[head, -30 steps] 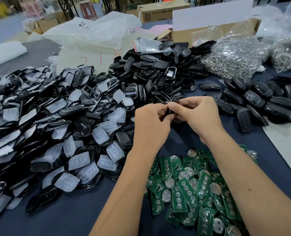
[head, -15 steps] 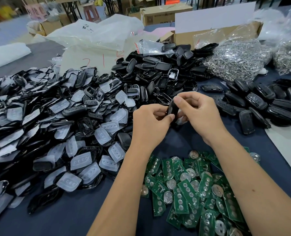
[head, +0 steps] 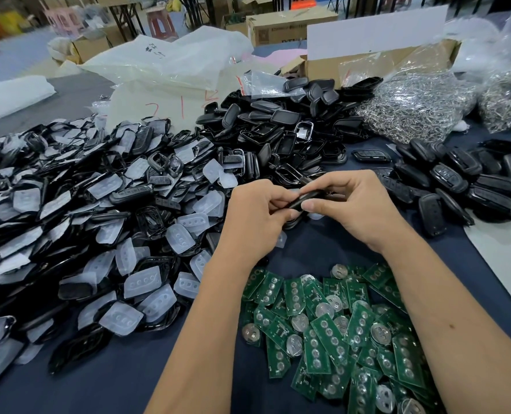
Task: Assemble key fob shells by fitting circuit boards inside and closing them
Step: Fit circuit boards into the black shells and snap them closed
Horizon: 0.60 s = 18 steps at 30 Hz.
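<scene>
Both hands, left [head: 255, 216] and right [head: 357, 207], grip one black fob shell [head: 308, 198] edge-on; I see circuit boards [head: 332, 333] on the bench [head: 113, 383] below.

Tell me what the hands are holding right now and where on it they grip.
Both hands hold one black key fob shell: the left hand pinches its left end, the right hand pinches its right end, thumb on the near edge.

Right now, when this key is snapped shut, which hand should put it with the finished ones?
Probably the right hand. Both hands pinch the black fob shell, but the row of closed fobs lies on the right, just past that hand. The left hand sits nearer the loose shell pile.
</scene>
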{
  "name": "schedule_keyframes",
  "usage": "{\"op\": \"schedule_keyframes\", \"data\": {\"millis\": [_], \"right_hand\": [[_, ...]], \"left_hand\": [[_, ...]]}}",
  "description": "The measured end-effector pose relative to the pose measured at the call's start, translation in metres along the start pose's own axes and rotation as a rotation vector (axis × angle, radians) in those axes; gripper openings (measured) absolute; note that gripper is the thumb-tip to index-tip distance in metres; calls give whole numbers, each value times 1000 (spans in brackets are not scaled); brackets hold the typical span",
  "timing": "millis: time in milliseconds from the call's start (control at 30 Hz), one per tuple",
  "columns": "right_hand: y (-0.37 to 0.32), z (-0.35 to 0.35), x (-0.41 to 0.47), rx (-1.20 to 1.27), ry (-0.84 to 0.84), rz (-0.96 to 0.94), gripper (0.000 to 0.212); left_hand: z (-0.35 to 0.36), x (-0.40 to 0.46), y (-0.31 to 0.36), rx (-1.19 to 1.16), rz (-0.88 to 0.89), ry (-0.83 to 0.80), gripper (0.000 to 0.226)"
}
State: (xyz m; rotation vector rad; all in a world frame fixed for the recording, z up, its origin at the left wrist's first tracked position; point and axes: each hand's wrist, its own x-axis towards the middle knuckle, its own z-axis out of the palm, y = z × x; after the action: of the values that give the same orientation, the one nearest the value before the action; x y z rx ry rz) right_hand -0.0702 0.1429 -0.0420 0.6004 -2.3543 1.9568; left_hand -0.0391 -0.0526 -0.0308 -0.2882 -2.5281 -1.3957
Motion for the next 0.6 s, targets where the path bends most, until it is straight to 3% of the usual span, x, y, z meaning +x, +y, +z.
{"op": "schedule_keyframes", "data": {"millis": [200,267,367,600], "right_hand": [[-1,4,0,7,-28,-54,29],[-2,5,0,-10,-22,-65,27],[-4,7,1,-62,5,-67,24],[-8,13,0,-192,27,-138,20]], "left_hand": [[-6,0,2,-49,-1,-35,61],[-6,1,-1,-35,-5,-30,58],[-6,0,-3,5,-40,-4,35],[-2,-2,2,70,27,57,42]]}}
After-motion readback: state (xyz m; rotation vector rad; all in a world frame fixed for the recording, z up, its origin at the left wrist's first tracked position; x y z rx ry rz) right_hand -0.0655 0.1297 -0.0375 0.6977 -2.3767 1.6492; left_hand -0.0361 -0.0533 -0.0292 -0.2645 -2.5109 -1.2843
